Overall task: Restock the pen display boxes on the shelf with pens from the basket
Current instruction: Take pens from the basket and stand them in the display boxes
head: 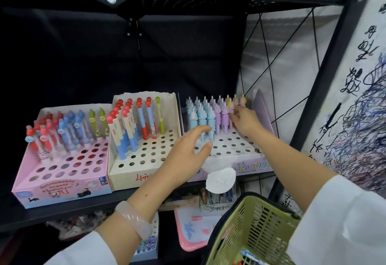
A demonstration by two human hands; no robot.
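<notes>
- The unicorn pens [215, 114] stand upright in the back rows of the unicorn box [236, 151] at the shelf's right end; blue, purple, then pink and yellow, so your refill should keep colours grouped.
- Your right hand [243, 118] pinches a pink pen at the right of those rows, probably seating it in its hole.
- Your left hand [188, 151] hovers spread over the box's front left, thumb and fingers apart, holding nothing, seemingly to steady the box.
- The cream box [144, 139] and pink box [62, 156] to the left also show many bare holes.
- The green basket [257, 231] hangs near your right arm, near the shelf's front edge [83, 208].
</notes>
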